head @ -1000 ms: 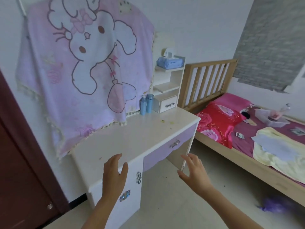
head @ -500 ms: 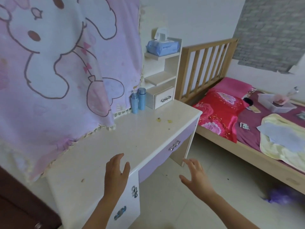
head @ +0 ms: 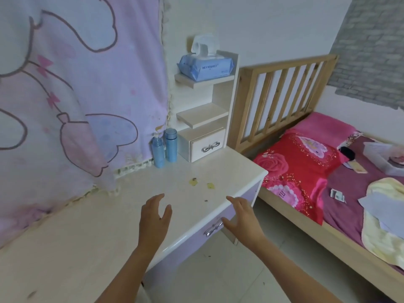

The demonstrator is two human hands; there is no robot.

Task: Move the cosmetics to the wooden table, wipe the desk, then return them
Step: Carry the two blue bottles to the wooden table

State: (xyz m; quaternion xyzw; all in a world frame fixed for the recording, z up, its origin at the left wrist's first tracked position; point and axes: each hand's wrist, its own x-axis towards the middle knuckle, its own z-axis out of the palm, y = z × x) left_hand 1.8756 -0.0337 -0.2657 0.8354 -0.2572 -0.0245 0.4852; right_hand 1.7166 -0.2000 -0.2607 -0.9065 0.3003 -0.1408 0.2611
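Blue bottles (head: 171, 147) upright at desk (head: 87, 226) back, well ahead of left grip (head: 154, 217) and right grip (head: 240, 219); both spread, empty.

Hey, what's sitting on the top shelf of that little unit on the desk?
A blue wipes pack, with one white sheet poking out of its top. Anything behind the pack is hidden.

A single head-worn view looks forward and down, close above the cream-white desk top (head: 105, 226), facing the white wall (head: 273, 25); the wooden-framed bed (head: 332, 239) lies right.
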